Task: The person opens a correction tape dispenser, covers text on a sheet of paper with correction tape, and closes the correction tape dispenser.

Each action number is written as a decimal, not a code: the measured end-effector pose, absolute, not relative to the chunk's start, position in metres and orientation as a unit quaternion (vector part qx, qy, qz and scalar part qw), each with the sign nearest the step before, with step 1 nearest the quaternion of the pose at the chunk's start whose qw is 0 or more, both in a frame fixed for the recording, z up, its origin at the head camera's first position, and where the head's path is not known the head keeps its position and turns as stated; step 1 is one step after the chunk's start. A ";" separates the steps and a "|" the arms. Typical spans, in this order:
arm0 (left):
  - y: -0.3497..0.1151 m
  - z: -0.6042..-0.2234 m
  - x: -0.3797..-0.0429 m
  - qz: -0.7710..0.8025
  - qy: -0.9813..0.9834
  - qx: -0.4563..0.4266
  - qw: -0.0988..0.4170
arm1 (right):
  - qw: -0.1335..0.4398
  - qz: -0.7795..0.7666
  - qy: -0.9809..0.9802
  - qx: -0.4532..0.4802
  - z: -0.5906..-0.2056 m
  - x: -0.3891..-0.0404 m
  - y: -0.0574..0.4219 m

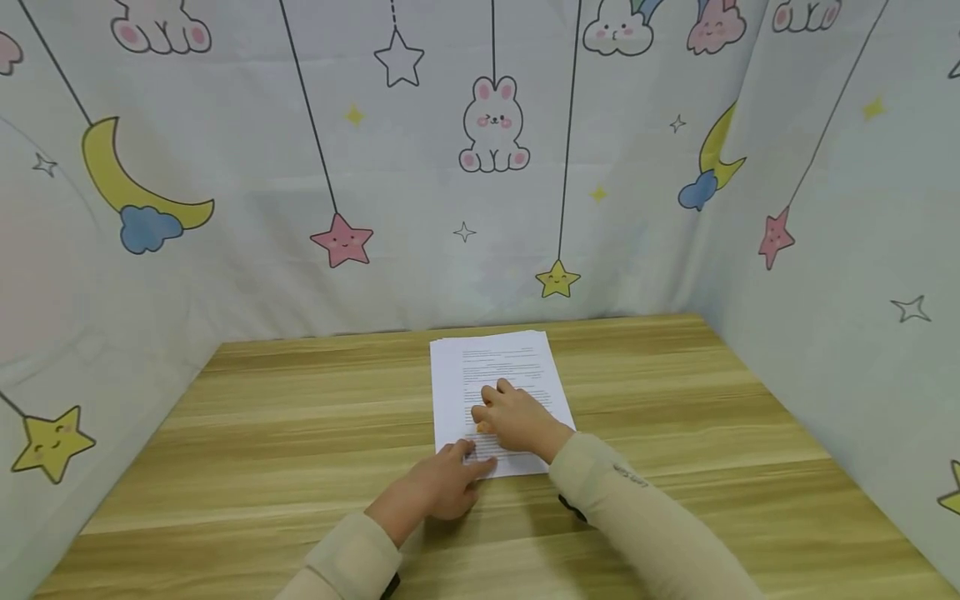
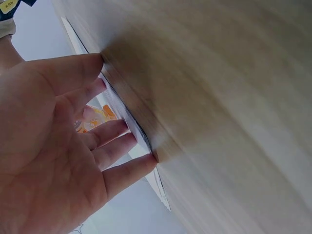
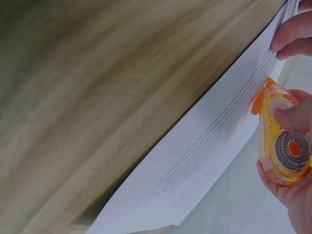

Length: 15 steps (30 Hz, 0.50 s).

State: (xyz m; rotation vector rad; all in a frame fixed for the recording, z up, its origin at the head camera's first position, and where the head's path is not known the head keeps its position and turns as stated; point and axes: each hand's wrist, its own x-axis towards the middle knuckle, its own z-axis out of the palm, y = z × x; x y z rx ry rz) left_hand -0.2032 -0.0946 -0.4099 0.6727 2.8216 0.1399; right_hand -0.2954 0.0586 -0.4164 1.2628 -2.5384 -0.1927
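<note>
A stack of printed white paper (image 1: 450,379) lies on the wooden table. My right hand (image 1: 519,418) is over the lower half of the top sheet. In the right wrist view, its thumb and fingers grip a clear and orange correction tape dispenser (image 3: 273,151), whose orange tip is at the printed lines. From the head view, the hand hides most of that dispenser. My left hand (image 1: 447,483) rests at the near left edge of the stack, fingers spread. The left wrist view shows those fingertips (image 2: 146,163) touching along the paper's edge, holding nothing.
The wooden table (image 1: 300,433) extends on both sides of the paper. White fabric (image 1: 420,167) printed with stars, moons and rabbits hangs behind it and along the left and right sides.
</note>
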 end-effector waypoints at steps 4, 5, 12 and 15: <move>-0.094 -0.409 -0.204 0.046 0.965 0.229 0.120 | 0.159 -0.057 -0.880 0.443 -0.416 -0.297 0.063; -0.094 -0.409 -0.204 0.045 0.965 0.228 0.121 | 0.160 -0.050 -0.879 0.446 -0.417 -0.297 0.064; -0.093 -0.407 -0.202 0.048 0.966 0.219 0.126 | 0.131 0.111 -0.896 0.409 -0.416 -0.304 0.076; -0.093 -0.407 -0.202 0.054 0.966 0.216 0.128 | 0.132 0.184 -0.899 0.374 -0.412 -0.306 0.083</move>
